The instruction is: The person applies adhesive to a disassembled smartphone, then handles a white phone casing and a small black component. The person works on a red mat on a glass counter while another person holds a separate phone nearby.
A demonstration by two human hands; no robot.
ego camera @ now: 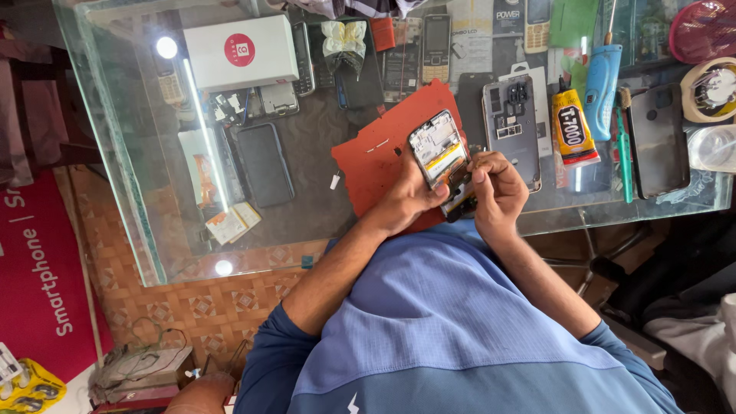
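An opened smartphone (441, 159), internals exposed, lies tilted over a red work mat (376, 165) on the glass surface (153, 192), its long axis running away from the person. The left hand (410, 198) clasps its near end; the right hand (497, 192) pinches at its lower edge. A phone back housing (512, 126), glue tube (573, 126) and blue tool (602, 80) lie just beyond.

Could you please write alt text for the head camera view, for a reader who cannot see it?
Both hands, left hand and right hand, hold an opened smartphone over a red mat on a glass counter. A phone back cover, glue tube and blue tool lie nearby.
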